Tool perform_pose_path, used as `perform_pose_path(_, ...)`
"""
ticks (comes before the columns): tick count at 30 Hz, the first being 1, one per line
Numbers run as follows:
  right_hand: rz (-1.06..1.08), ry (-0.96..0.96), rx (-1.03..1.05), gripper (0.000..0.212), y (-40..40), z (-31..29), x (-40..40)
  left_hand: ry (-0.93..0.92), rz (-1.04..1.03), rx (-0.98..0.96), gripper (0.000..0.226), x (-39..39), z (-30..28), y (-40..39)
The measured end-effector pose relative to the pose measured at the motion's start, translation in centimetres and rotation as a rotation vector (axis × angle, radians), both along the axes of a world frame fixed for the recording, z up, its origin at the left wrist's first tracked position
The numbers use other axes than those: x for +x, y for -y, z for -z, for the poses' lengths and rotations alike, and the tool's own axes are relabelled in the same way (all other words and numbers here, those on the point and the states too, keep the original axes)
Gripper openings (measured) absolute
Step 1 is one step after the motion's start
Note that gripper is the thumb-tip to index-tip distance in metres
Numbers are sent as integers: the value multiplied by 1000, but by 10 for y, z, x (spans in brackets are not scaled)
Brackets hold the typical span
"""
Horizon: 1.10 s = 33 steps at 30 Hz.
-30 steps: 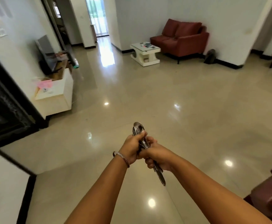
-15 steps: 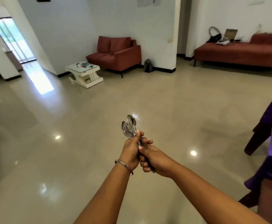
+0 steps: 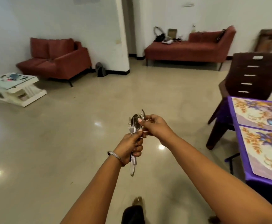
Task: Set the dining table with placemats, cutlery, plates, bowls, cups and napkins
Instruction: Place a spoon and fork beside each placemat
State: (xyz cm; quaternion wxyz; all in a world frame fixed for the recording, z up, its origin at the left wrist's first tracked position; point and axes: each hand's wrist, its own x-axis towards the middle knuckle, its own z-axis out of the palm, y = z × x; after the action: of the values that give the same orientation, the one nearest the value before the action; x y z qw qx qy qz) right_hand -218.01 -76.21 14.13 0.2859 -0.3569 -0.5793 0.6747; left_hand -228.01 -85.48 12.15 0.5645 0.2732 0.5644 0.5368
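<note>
Since half a second ago the right hand [image 3: 154,126] has left its place around the lower handles and has come up to the top of the cutlery bundle [image 3: 134,126], and the view has turned to the right, so that the surface [image 3: 234,120] with its purple cloth now shows at the right edge.

Both forearms reach forward from the bottom of the view and meet near the middle, above the shiny floor [image 3: 67,143]. The left hand [image 3: 130,146] is wrapped around the middle of the bundle, fingers curled tight, thumb side up; a thin bracelet [image 3: 116,156] sits on its wrist. The bundle stands nearly upright in this fist. Fork tines and spoon bowls stick out above it, and the handle ends hang out below.

The right hand is higher and a little to the right. Its thumb and first fingers pinch one piece at the top of the bundle, a spoon [image 3: 143,114] as far as I can tell, which leans away from the other pieces. The other fingers of this hand are bent loosely.

Two floral placemats [image 3: 261,113] lie side by side on the purple cloth, well apart from both hands. A dark chair [image 3: 251,75] stands at the far end of the surface. Two red sofas [image 3: 57,59] stand against the far wall, and a white low table [image 3: 15,88] is at the left.
</note>
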Motion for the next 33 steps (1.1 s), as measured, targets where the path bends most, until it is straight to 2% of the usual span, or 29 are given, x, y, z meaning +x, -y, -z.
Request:
perform_pose_path(4, 161, 20, 29, 16, -81, 8, -6, -59, 177, 2, 35, -13, 9, -93)
perform_pose_path(8, 331, 61, -48, 20, -153, 9, -8, -65, 331, -26, 35, -26, 7, -182)
perform_pose_path(14, 805, -140, -223, 19, -222, 16, 25, -105, 651, -41, 27, -8, 14, -286)
perform_pose_path(20, 1230, -261, -275, 18, -252, 33, 127, -99, 949, -113, 25, 73, 35, -355)
perform_pose_path(24, 1270, -238, -286, 11, -266, 46, 194, -109, 1056, -116, 22, 146, 44, -385)
perform_pose_path(28, 1303, -224, -339, 18, -271, 52, 251, -117, 1154, -114, 22, 225, 53, -407)
perform_pose_path(33, 1478, -342, -338, 23, -268, 57, 334, -155, 1199, -91, 17, 304, 67, -428)
